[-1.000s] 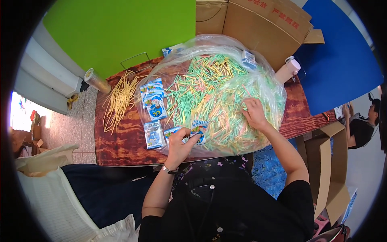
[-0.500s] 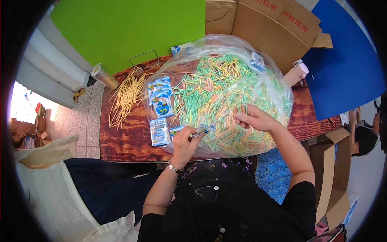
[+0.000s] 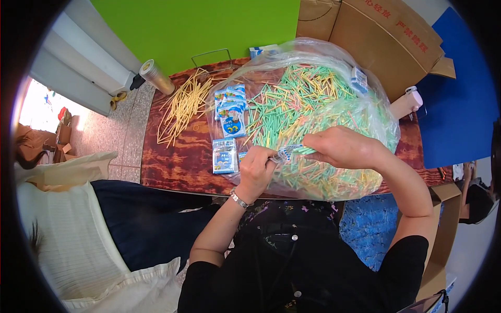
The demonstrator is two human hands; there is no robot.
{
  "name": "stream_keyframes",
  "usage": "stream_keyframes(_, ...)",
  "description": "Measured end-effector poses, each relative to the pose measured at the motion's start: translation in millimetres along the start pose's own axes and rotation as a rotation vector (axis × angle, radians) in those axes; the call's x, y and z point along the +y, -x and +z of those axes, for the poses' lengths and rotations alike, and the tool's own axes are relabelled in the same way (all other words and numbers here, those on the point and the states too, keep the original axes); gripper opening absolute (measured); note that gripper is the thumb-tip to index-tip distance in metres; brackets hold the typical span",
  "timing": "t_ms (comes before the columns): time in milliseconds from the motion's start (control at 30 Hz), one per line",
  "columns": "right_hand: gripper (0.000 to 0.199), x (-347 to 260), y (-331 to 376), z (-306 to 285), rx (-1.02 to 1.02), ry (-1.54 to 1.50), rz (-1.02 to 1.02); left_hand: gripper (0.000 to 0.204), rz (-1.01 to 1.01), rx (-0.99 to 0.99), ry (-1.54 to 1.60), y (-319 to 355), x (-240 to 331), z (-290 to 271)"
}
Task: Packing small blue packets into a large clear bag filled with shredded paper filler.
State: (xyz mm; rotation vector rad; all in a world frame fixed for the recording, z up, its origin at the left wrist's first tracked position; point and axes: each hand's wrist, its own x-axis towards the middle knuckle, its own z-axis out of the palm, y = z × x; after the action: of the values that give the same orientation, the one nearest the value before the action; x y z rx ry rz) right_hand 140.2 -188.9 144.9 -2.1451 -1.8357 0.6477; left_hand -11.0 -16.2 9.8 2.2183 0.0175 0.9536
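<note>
My left hand (image 3: 257, 168) grips a small blue-and-white plastic packet (image 3: 282, 155) with its mouth end toward the right. My right hand (image 3: 345, 148) is closed on a few thin pale green sticks (image 3: 305, 150), whose ends meet the packet's mouth; how far they go in I cannot tell. Both hands are above a large clear plastic bag (image 3: 308, 48) spread on the table, heaped with short green, yellow and pink sticks (image 3: 292, 104). Left of the heap, several filled-looking blue-and-white packets (image 3: 233, 121) overlap, with a flat stack of packets (image 3: 224, 160) nearer me.
Long yellow sticks (image 3: 185, 107) lie on the table's left, by a clear cylinder (image 3: 156, 76) and a wire stand (image 3: 211, 58). A pale pink bottle (image 3: 407, 104) and cardboard (image 3: 386, 39) stand at the right back. One person (image 3: 68, 235) is at my left, another (image 3: 476, 193) far right.
My right hand has moved left to my left hand, bringing the sticks to the packet's mouth. The whole view has shifted, so the table appears farther right.
</note>
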Motion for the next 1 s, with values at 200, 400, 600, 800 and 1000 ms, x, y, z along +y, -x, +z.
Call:
stream_keyframes(200,0.022,-9.3,-17.6,-14.5,-0.166,0.185,0.090,0.017,0.051,-0.017,-0.018,-1.5,0.1,-4.0)
stream_keyframes(400,0.021,-8.0,-36.6,-8.5,-0.242,0.378,0.133,0.025,0.146,-0.039,-0.057,-6.7,0.7,-3.0)
stream_keyframes(600,0.044,-39.0,-43.5,-30.3,-0.187,0.360,0.064,0.030,-0.024,-0.030,0.063,-5.6,2.6,-1.3)
stream_keyframes(800,0.080,-10.0,-39.7,-25.3,0.057,0.167,0.055,0.036,-0.119,-0.062,0.123,-0.6,-23.2,-5.9)
stream_keyframes(1000,0.076,-17.3,-65.2,10.7,0.270,0.065,-0.168,0.041,-0.013,-0.027,0.053,-11.4,-30.1,-16.8)
